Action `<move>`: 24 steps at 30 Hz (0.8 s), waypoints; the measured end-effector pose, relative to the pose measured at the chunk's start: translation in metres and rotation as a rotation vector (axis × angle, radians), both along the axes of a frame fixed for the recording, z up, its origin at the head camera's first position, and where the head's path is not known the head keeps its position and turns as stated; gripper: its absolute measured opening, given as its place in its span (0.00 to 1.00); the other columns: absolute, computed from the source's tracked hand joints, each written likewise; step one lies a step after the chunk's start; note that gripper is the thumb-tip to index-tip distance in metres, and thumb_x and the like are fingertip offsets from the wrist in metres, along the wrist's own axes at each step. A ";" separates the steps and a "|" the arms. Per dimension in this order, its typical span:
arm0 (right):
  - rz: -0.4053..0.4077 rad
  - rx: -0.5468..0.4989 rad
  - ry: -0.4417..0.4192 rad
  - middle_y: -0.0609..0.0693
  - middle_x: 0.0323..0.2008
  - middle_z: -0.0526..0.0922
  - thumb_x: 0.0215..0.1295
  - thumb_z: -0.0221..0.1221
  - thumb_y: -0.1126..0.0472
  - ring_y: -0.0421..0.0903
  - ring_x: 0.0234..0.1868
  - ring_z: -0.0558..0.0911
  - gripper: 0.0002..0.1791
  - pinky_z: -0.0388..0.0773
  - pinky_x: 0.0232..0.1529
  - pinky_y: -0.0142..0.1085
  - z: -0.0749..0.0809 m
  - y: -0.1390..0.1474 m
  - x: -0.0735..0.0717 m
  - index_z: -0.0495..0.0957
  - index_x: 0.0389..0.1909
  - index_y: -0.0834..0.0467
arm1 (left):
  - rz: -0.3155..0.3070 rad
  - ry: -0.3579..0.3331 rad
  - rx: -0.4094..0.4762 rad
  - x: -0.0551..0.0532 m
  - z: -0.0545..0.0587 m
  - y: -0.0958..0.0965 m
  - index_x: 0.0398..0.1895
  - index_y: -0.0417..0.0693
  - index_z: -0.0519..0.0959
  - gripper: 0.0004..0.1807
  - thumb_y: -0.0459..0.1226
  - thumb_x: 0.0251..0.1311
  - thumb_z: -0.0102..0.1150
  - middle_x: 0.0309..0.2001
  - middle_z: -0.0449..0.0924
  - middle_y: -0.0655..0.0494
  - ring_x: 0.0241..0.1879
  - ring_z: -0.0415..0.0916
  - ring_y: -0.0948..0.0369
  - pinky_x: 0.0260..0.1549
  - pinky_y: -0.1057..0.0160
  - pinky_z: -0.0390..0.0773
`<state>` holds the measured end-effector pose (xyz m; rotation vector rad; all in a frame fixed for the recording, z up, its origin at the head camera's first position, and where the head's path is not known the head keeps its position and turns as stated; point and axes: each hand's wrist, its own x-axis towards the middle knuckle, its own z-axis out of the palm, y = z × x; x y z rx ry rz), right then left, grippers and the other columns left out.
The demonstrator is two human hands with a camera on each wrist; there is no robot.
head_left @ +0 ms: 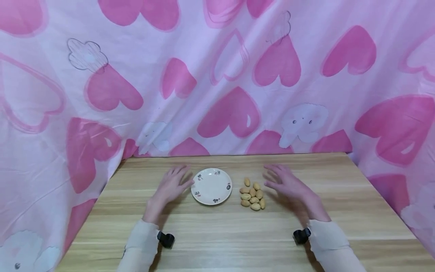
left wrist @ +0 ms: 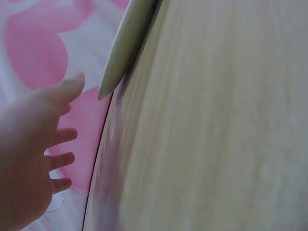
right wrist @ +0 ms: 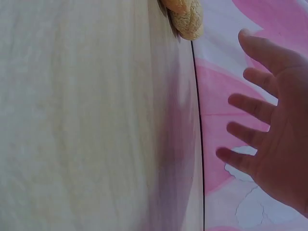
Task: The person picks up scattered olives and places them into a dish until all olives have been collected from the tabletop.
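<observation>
A round white plate (head_left: 211,187) with small printed figures around its rim lies on the table. To its right is a loose cluster of several tan peanuts in their shells (head_left: 253,200); two of them, with a rough shell (right wrist: 189,21) showing, enter the top of the right wrist view. My left hand (head_left: 173,184) hovers at the plate's left side, fingers spread and thumb tip right at the rim. Holding nothing, my right hand (head_left: 287,184) hangs to the right of the peanuts with its fingers apart. The plate's edge (left wrist: 126,48) shows beyond the left thumb.
Under everything is a light wood-grain table (head_left: 234,241). A pink cloth (head_left: 224,75) with hearts hangs behind its back edge and along both sides. Each wrist carries a small black camera, one on the left sleeve (head_left: 166,239) and one on the right (head_left: 301,236).
</observation>
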<state>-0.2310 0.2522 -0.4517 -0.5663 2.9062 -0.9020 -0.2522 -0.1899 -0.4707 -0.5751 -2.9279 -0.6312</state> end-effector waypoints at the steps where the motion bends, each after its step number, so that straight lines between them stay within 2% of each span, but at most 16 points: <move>1: 0.010 -0.025 -0.021 0.59 0.73 0.62 0.68 0.60 0.48 0.63 0.73 0.60 0.37 0.57 0.69 0.65 -0.001 0.000 0.000 0.60 0.74 0.51 | 0.003 -0.014 0.013 0.000 0.000 0.001 0.74 0.48 0.63 0.36 0.54 0.68 0.55 0.73 0.63 0.42 0.72 0.57 0.38 0.69 0.34 0.52; 4: 0.039 -0.073 -0.084 0.55 0.71 0.67 0.70 0.59 0.49 0.59 0.69 0.68 0.32 0.65 0.67 0.59 -0.002 -0.001 -0.001 0.65 0.72 0.51 | 0.009 -0.048 0.063 0.002 0.000 0.003 0.73 0.50 0.65 0.35 0.53 0.67 0.56 0.71 0.66 0.43 0.72 0.59 0.40 0.70 0.35 0.51; 8: 0.093 -0.076 -0.119 0.53 0.64 0.75 0.70 0.59 0.52 0.52 0.56 0.78 0.28 0.77 0.54 0.48 -0.002 -0.004 -0.006 0.70 0.69 0.52 | 0.013 -0.073 0.119 0.002 0.000 0.006 0.72 0.51 0.66 0.34 0.52 0.66 0.58 0.69 0.69 0.46 0.71 0.61 0.43 0.70 0.36 0.52; 12: 0.166 -0.079 -0.138 0.55 0.56 0.80 0.69 0.60 0.55 0.47 0.49 0.80 0.25 0.78 0.48 0.39 -0.002 -0.008 -0.012 0.73 0.66 0.54 | 0.019 -0.087 0.151 0.002 -0.002 0.008 0.72 0.50 0.67 0.33 0.49 0.66 0.60 0.64 0.74 0.47 0.65 0.68 0.46 0.67 0.38 0.60; 17: 0.225 -0.092 -0.160 0.52 0.50 0.82 0.70 0.59 0.56 0.46 0.45 0.80 0.22 0.79 0.43 0.36 -0.003 -0.012 -0.019 0.75 0.63 0.54 | 0.014 -0.089 0.170 -0.001 -0.007 0.010 0.69 0.47 0.70 0.32 0.47 0.65 0.62 0.47 0.81 0.53 0.47 0.76 0.56 0.54 0.49 0.74; 20: 0.249 -0.091 -0.165 0.50 0.46 0.82 0.70 0.59 0.57 0.44 0.43 0.80 0.20 0.80 0.40 0.34 -0.004 -0.014 -0.022 0.77 0.61 0.55 | 0.002 -0.094 0.175 -0.003 -0.009 0.012 0.68 0.45 0.71 0.31 0.46 0.64 0.63 0.38 0.81 0.58 0.39 0.75 0.62 0.46 0.55 0.76; 24: 0.278 -0.081 -0.159 0.49 0.46 0.83 0.69 0.59 0.59 0.43 0.41 0.79 0.17 0.78 0.40 0.33 -0.004 -0.015 -0.026 0.80 0.57 0.55 | 0.019 -0.114 0.170 -0.001 -0.009 0.015 0.66 0.47 0.73 0.29 0.45 0.63 0.64 0.32 0.79 0.61 0.34 0.73 0.64 0.40 0.59 0.74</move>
